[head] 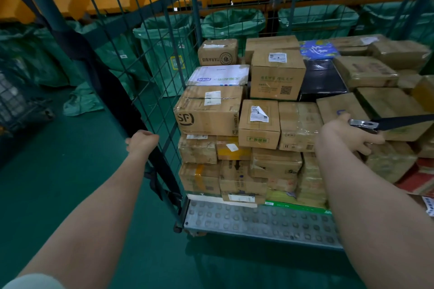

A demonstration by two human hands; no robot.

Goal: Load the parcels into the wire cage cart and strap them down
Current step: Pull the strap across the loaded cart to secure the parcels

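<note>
Both hands are closed: left hand point(142, 142) grips the black strap point(110, 91), right hand point(350, 136) holds a strap buckle point(362, 124); green floor point(77, 148) beneath.

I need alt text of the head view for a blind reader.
The left hand grips a black strap at the side of the wire cage cart; the right hand holds the metal buckle of a second strap before the stacked cardboard parcels.

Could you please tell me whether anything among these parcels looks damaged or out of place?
Yes: the label on the small middle box is peeling, with one corner curled off the cardboard. Left of the cart, a green sack lies crumpled on the floor. Nothing else stands out.
</note>
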